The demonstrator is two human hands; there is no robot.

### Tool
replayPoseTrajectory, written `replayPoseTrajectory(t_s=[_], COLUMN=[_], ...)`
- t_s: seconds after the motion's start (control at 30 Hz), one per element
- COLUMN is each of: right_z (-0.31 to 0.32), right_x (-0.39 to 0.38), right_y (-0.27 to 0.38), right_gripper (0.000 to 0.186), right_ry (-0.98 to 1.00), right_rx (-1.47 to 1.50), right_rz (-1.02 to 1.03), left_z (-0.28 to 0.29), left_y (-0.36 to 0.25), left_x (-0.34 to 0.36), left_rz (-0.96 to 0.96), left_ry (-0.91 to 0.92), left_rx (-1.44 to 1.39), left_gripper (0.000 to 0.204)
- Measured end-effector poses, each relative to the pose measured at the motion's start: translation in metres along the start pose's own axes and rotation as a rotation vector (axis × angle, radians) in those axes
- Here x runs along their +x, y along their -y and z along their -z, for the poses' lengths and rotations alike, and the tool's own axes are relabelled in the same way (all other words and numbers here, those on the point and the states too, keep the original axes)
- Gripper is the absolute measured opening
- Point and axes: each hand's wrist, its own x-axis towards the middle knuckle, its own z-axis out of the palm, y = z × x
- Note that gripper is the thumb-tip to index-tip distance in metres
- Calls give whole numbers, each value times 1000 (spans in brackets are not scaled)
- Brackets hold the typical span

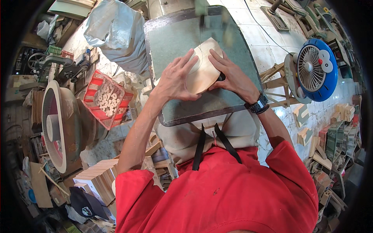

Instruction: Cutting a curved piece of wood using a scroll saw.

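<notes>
A pale wooden block (203, 72) with a curved line on its top lies on a grey-green machine table (190, 110) with a dark rim. My left hand (176, 79) presses its fingers on the block's left side, thumb along the near edge. From the right, my right hand (232, 75) grips the block, fingers on top. Under that palm shows a small dark patch that I cannot make out. A thin dark line runs down the table to the block's far end. Above it, a blurred greenish machine part (201, 7) hangs into view.
Left of the table stand a red plastic basket (91, 97) of small pale wooden rings and a large round machine wheel (52, 128). A whitish plastic bag (112, 27) sits far left. On the right are a blue fan (327, 83) and stacked wood pieces (344, 112).
</notes>
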Motion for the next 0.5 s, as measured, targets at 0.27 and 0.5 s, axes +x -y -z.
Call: replayPoseTrajectory(t_s=[0.27,0.5], right_z=[1,6], right_x=[1,5], right_y=[-2,-7], right_gripper=[97,99], right_ry=[-15,20], right_rx=[24,28], right_rz=[33,57], left_z=[0,-3], left_y=[0,-5], left_x=[1,1], left_rz=[20,46], left_ry=[8,-18], left_rx=[2,-3], left_gripper=[113,113])
